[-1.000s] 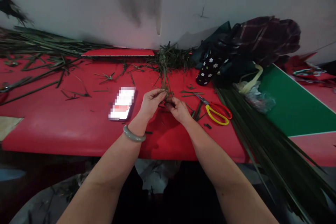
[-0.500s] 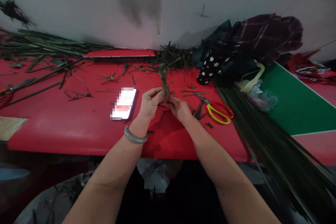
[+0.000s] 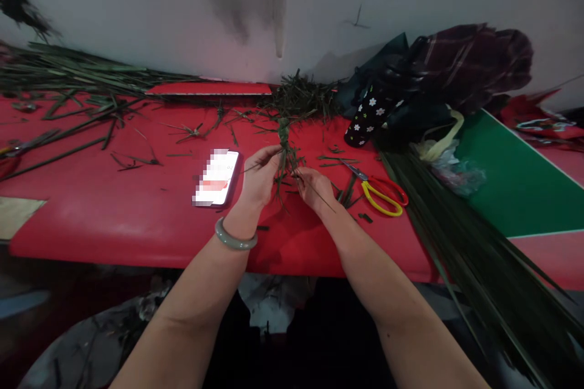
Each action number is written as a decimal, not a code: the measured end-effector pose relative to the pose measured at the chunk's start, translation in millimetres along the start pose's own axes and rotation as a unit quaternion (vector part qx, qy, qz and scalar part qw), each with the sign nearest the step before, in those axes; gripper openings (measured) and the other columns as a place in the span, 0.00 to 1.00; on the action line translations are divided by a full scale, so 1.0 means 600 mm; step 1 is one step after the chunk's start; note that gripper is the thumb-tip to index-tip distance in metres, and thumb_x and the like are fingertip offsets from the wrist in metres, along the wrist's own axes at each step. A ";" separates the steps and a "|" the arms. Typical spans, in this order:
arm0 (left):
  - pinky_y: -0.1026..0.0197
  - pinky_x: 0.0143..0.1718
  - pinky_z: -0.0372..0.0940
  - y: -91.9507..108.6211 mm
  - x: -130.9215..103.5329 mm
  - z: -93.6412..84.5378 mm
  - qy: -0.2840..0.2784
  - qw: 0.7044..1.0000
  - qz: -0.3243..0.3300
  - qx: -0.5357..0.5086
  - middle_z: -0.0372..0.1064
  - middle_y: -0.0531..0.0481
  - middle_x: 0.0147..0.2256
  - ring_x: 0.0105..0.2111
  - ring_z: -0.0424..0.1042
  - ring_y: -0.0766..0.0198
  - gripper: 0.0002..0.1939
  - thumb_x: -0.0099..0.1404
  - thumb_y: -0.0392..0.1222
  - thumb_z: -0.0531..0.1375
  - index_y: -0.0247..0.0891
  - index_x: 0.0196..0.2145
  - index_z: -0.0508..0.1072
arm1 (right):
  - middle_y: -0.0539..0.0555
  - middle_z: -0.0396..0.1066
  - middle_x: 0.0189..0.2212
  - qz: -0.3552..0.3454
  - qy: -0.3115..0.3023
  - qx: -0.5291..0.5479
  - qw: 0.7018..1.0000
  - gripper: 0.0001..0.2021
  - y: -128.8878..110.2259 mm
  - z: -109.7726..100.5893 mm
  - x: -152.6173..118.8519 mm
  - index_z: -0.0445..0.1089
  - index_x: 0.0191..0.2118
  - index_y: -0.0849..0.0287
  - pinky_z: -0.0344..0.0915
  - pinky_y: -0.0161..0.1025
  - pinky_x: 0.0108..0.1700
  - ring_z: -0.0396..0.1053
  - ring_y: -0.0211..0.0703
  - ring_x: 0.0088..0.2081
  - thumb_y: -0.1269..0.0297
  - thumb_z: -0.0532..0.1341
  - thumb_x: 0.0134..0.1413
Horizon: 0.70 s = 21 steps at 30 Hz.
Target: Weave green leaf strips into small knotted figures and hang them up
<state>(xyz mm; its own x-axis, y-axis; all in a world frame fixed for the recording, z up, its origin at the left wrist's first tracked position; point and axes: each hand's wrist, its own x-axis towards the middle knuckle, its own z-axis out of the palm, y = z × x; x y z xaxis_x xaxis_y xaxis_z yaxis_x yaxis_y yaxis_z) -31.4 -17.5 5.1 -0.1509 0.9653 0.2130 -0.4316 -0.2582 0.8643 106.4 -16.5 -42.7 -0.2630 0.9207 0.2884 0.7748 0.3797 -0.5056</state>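
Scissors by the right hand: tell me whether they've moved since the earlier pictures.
No. The scissors keep their place against the flowered bottle; both slide slightly right together in the view, which suggests camera movement.

Wall (image 3: pixel 150 12): dim grey, murky shadow
Phone (image 3: pixel 216 179): brightest patch, partly pixelated
Red tabletop (image 3: pixel 114 213): soft sheen near front edge, near-black beneath
Held strands (image 3: pixel 283 132): fine detail muddy
Long leaves (image 3: pixel 474 255): smeared, stretched toward corner

Likely craft workspace; red table (image 3: pixel 114 225), piled leaf strips (image 3: pixel 86 71), scissors (image 3: pixel 364 180)
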 end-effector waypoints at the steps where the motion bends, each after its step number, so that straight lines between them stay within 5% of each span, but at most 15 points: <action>1: 0.67 0.31 0.65 0.002 0.000 0.001 -0.001 1.000 -0.006 0.002 0.70 0.55 0.24 0.26 0.68 0.72 0.06 0.49 0.39 0.62 0.39 0.28 0.73 | 0.55 0.71 0.38 0.006 -0.002 -0.016 1.000 0.12 -0.004 -0.004 -0.002 0.69 0.38 0.56 0.64 0.40 0.41 0.68 0.44 0.39 0.70 0.50 0.51; 6: 0.67 0.27 0.64 0.001 0.001 -0.001 -0.025 0.999 -0.018 0.033 0.68 0.55 0.21 0.22 0.67 0.72 0.03 0.51 0.39 0.60 0.38 0.26 0.71 | 0.52 0.72 0.38 0.021 0.018 -0.049 0.998 0.10 -0.019 -0.013 -0.007 0.68 0.39 0.55 0.64 0.36 0.35 0.69 0.41 0.36 0.65 0.52 0.54; 21: 0.65 0.32 0.66 0.002 0.001 0.003 0.003 0.998 -0.045 0.035 0.68 0.55 0.23 0.26 0.69 0.71 0.04 0.50 0.38 0.61 0.38 0.27 0.71 | 0.54 0.71 0.31 -0.019 0.083 0.034 0.996 0.10 0.003 -0.005 0.002 0.70 0.34 0.58 0.63 0.35 0.39 0.68 0.40 0.35 0.67 0.51 0.52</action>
<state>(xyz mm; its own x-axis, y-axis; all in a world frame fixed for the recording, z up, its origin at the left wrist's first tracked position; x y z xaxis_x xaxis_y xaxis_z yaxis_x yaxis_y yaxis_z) -30.1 -16.9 7.0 -0.1204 0.9841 0.1303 -0.3801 -0.1669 0.9097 109.1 -14.9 -40.6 -0.1887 0.8802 0.4354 0.7241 0.4243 -0.5438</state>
